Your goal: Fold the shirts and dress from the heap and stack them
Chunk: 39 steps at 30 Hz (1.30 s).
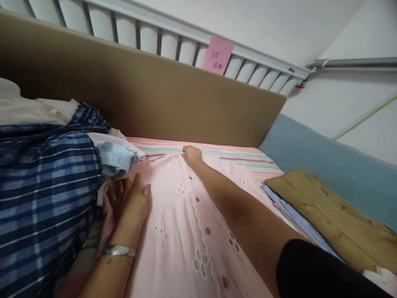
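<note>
A pink blouse [173, 231] with cut-out flower embroidery and a buttoned, scalloped front lies spread over striped bedding. At its far edge, my right hand [192, 155] is closed on the cloth near the top of the button line. My left hand [130, 198] rests on the left side of the blouse, fingers apart and partly in shadow, with a silver bangle [119, 251] on the wrist. Just beyond the left hand lies a light blue face mask [114, 157].
A heap with blue plaid cloth [46, 186] fills the left. Folded tan clothing [335, 219] lies on the right over a light blue garment [288, 209]. A brown board [173, 99] stands before a white radiator [145, 39] bearing a pink note [218, 55]. Striped bedding [242, 155] shows behind the blouse.
</note>
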Each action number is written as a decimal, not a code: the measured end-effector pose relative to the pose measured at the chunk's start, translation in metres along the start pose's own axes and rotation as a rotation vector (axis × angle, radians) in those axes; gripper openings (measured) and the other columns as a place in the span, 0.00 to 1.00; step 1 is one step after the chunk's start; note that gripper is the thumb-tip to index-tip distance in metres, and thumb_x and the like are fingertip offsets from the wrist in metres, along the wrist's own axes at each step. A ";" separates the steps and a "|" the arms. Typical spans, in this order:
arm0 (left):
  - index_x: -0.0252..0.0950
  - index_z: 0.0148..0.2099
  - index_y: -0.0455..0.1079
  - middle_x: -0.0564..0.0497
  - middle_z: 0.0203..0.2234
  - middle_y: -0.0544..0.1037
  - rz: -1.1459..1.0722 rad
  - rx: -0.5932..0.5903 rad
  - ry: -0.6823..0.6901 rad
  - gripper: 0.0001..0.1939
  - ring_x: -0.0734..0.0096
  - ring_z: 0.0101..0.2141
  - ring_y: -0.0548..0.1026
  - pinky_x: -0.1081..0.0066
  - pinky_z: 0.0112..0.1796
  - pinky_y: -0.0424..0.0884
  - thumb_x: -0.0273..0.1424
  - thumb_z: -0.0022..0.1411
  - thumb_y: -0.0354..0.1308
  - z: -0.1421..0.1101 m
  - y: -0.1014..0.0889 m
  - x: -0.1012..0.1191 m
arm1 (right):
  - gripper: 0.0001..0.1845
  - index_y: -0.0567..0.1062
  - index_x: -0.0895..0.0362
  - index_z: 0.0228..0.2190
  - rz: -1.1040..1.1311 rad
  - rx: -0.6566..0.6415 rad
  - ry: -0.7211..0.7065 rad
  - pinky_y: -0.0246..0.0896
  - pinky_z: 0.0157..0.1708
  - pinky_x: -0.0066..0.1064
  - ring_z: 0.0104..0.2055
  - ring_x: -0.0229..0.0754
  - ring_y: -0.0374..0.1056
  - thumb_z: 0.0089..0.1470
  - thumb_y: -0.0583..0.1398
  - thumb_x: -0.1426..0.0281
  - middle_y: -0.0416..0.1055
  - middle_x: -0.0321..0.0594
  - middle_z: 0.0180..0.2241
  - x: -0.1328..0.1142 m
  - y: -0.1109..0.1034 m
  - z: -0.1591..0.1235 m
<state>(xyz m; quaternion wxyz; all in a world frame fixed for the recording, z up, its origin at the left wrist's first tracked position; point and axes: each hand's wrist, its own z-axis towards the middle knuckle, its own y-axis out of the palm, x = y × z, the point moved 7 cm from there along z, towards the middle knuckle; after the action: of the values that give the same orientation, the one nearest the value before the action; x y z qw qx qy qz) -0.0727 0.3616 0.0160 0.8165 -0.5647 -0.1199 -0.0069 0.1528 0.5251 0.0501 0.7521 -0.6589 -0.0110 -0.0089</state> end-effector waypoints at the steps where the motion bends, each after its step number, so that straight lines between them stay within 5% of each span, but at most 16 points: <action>1: 0.34 0.62 0.57 0.36 0.56 0.62 0.003 0.006 -0.002 0.29 0.45 0.59 0.52 0.46 0.57 0.43 0.40 0.62 0.41 0.000 0.001 -0.001 | 0.12 0.72 0.56 0.40 0.001 0.008 0.001 0.57 0.41 0.33 0.44 0.44 0.67 0.55 0.54 0.69 0.71 0.45 0.42 -0.001 0.004 -0.001; 6: 0.36 0.62 0.57 0.38 0.58 0.59 0.032 -0.006 0.005 0.29 0.42 0.59 0.51 0.43 0.55 0.46 0.42 0.61 0.41 0.002 0.013 -0.004 | 0.16 0.69 0.56 0.47 0.038 0.009 -0.023 0.58 0.42 0.33 0.45 0.43 0.67 0.58 0.50 0.71 0.70 0.46 0.45 -0.006 0.012 -0.009; 10: 0.35 0.62 0.55 0.37 0.56 0.61 0.098 0.048 0.060 0.29 0.42 0.57 0.54 0.45 0.55 0.47 0.40 0.62 0.39 0.001 0.017 -0.005 | 0.25 0.60 0.51 0.56 0.103 0.011 -0.113 0.57 0.48 0.28 0.54 0.39 0.61 0.57 0.52 0.69 0.60 0.39 0.57 -0.004 -0.003 -0.034; 13: 0.33 0.62 0.55 0.36 0.55 0.63 0.154 0.056 0.093 0.29 0.42 0.56 0.55 0.45 0.55 0.48 0.39 0.62 0.40 0.000 0.013 -0.005 | 0.27 0.57 0.50 0.58 0.175 0.021 -0.141 0.51 0.55 0.27 0.61 0.37 0.52 0.57 0.53 0.66 0.53 0.36 0.61 0.031 -0.026 -0.069; 16: 0.30 0.61 0.58 0.32 0.54 0.64 0.141 0.024 0.108 0.27 0.40 0.56 0.57 0.44 0.53 0.51 0.35 0.62 0.41 0.000 -0.003 0.003 | 0.24 0.64 0.55 0.55 0.222 0.023 -0.061 0.50 0.57 0.29 0.59 0.39 0.55 0.57 0.52 0.69 0.59 0.40 0.58 0.098 -0.050 -0.114; 20: 0.31 0.60 0.59 0.33 0.57 0.62 0.032 -0.017 0.236 0.26 0.41 0.59 0.53 0.42 0.52 0.53 0.34 0.62 0.42 -0.036 -0.037 0.059 | 0.22 0.68 0.63 0.51 0.250 0.024 0.057 0.51 0.57 0.36 0.57 0.44 0.59 0.57 0.49 0.71 0.65 0.51 0.54 0.165 -0.056 -0.193; 24: 0.50 0.63 0.53 0.50 0.63 0.53 -0.172 -0.192 0.712 0.26 0.49 0.62 0.49 0.44 0.54 0.53 0.43 0.63 0.42 -0.129 -0.043 0.151 | 0.22 0.66 0.51 0.54 0.316 0.011 -0.092 0.43 0.60 0.40 0.63 0.42 0.49 0.60 0.48 0.62 0.57 0.41 0.60 0.152 -0.029 -0.266; 26: 0.54 0.63 0.50 0.53 0.64 0.50 -0.209 -0.296 0.858 0.27 0.48 0.62 0.48 0.42 0.55 0.51 0.46 0.62 0.42 -0.161 -0.033 0.176 | 0.24 0.62 0.46 0.56 0.317 -0.003 -0.170 0.39 0.61 0.44 0.64 0.42 0.45 0.60 0.47 0.58 0.53 0.38 0.62 0.142 -0.013 -0.282; 28: 0.51 0.64 0.50 0.51 0.63 0.51 -0.182 -0.343 0.837 0.28 0.48 0.62 0.48 0.40 0.55 0.48 0.47 0.62 0.41 -0.158 -0.021 0.181 | 0.25 0.60 0.46 0.57 0.290 -0.011 -0.176 0.36 0.61 0.45 0.65 0.43 0.43 0.60 0.47 0.57 0.51 0.38 0.62 0.144 -0.002 -0.277; 34: 0.44 0.63 0.53 0.49 0.62 0.55 -0.240 -0.459 0.716 0.28 0.61 0.62 0.49 0.47 0.58 0.46 0.47 0.64 0.38 -0.090 0.006 0.175 | 0.28 0.56 0.50 0.59 0.210 -0.005 -0.060 0.35 0.61 0.45 0.65 0.45 0.39 0.60 0.45 0.56 0.45 0.40 0.64 0.173 0.023 -0.202; 39: 0.45 0.60 0.57 0.49 0.62 0.57 -0.275 -0.457 0.700 0.26 0.62 0.62 0.50 0.45 0.57 0.45 0.47 0.63 0.41 -0.090 0.006 0.179 | 0.27 0.56 0.47 0.59 0.178 -0.008 -0.025 0.36 0.59 0.49 0.65 0.49 0.41 0.61 0.43 0.57 0.45 0.39 0.64 0.181 0.040 -0.152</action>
<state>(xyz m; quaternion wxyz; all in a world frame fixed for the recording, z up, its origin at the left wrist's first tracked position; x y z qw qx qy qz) 0.1189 0.3030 0.0164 0.6536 -0.6732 0.0946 -0.3327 0.3351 0.3797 -0.0043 0.7473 -0.6602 0.0381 0.0661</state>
